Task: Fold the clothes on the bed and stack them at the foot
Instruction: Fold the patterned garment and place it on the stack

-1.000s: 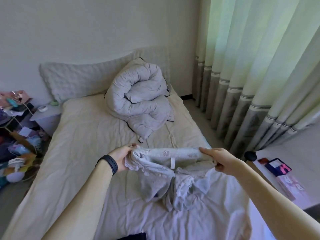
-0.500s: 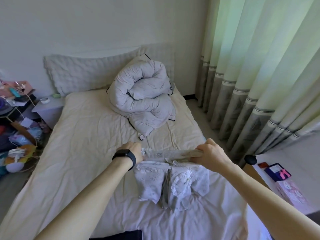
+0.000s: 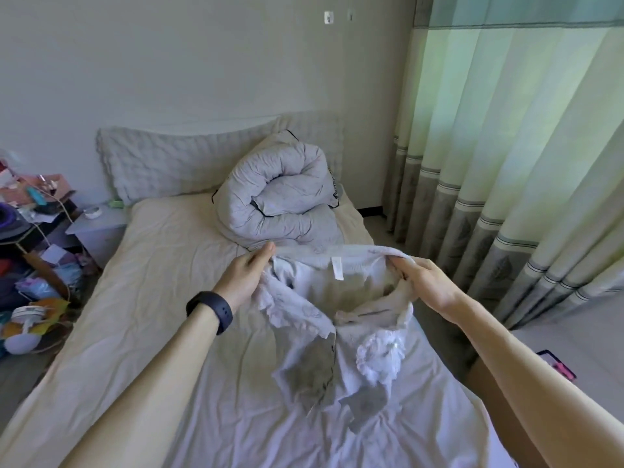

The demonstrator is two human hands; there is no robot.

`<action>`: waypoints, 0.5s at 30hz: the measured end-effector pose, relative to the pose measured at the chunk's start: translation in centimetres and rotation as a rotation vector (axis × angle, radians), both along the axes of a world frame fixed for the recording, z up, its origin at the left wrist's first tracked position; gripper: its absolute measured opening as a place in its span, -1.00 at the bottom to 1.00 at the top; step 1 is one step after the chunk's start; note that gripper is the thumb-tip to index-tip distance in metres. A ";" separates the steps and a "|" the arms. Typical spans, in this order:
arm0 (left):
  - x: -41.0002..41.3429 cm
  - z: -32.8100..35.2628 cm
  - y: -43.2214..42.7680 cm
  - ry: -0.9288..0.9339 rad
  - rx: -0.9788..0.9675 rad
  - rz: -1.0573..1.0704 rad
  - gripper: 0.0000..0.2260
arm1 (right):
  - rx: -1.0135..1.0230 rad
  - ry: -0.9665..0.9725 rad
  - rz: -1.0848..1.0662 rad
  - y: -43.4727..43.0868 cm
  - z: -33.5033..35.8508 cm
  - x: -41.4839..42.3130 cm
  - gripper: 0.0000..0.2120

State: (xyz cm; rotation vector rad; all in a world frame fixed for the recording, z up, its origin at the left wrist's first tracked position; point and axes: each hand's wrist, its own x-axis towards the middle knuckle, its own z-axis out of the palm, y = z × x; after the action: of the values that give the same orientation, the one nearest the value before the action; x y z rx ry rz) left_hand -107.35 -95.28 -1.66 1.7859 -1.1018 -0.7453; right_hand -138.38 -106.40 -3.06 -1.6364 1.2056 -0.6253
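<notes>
Garment (image 3: pixel 304 332): pale grey, frilled white trim, small white label (image 3: pixel 337 267) hanging inside the top edge.
Location: held over the middle of the bed (image 3: pixel 152 298), nearer its foot end than the pillows. The top edge is lifted clear of the sheet; the lower part drapes down and lies crumpled on it.

Orientation: the top band is stretched taut from left to right, across the bed's width. The body falls away from the band toward the camera, so the long axis runs roughly along the bed's length, with the open end up and the hems nearest the viewer.

Left hand (image 3: pixel 248 276): arm reaches forward, a black wristband (image 3: pixel 211 310) at the wrist. Thumb and fingers (image 3: pixel 261 256) are closed narrowly, pinching the left end of the band.

Right hand (image 3: pixel 429 282): arm comes in from the lower right, back of the hand up. Its fingers are curled round the right end of the band, their tips hidden in the cloth.

The hands are level with each other, well apart, the band straight between them.

Beyond: a rolled grey duvet (image 3: pixel 280 197) at the head end, just behind the band. Curtain (image 3: pixel 506 163) on the right.
</notes>
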 end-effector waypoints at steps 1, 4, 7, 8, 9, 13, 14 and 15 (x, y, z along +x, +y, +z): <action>-0.4 -0.2 0.3 0.037 0.028 -0.016 -0.60 | 0.002 0.041 0.003 0.0 -0.5 0.2 -0.45; -1.2 -1.7 1.3 -0.024 0.077 -0.149 -0.42 | -0.007 0.188 0.027 -0.1 -1.6 0.3 -0.39; 0.5 -1.6 1.0 0.036 0.109 -0.148 -0.45 | -0.105 0.338 0.038 -0.8 -0.9 0.0 -0.36; 1.0 -1.2 0.9 0.075 0.158 -0.155 -0.51 | -0.119 0.370 0.041 -1.0 -0.6 -0.1 -0.33; 1.7 -1.0 0.8 0.096 0.217 -0.180 -0.53 | -0.142 0.393 0.047 -1.3 -0.3 -0.2 -0.30; 2.6 -0.2 0.9 0.048 0.540 -0.325 -0.42 | -0.278 0.517 0.045 -1.9 1.5 -0.4 -0.31; 2.5 0.0 1.0 0.049 0.627 -0.347 -0.40 | -0.312 0.549 0.039 -2.0 1.8 -0.4 -0.31; 2.4 -0.1 1.1 0.063 0.697 -0.376 -0.39 | -0.344 0.579 0.040 -2.3 2.0 -0.3 -0.30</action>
State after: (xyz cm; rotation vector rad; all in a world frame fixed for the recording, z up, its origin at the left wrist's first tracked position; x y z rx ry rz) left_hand -104.96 -94.19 -1.80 2.1105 -1.2425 -1.5482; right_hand -138.69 -108.65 -1.04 -2.2237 1.5268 -0.3490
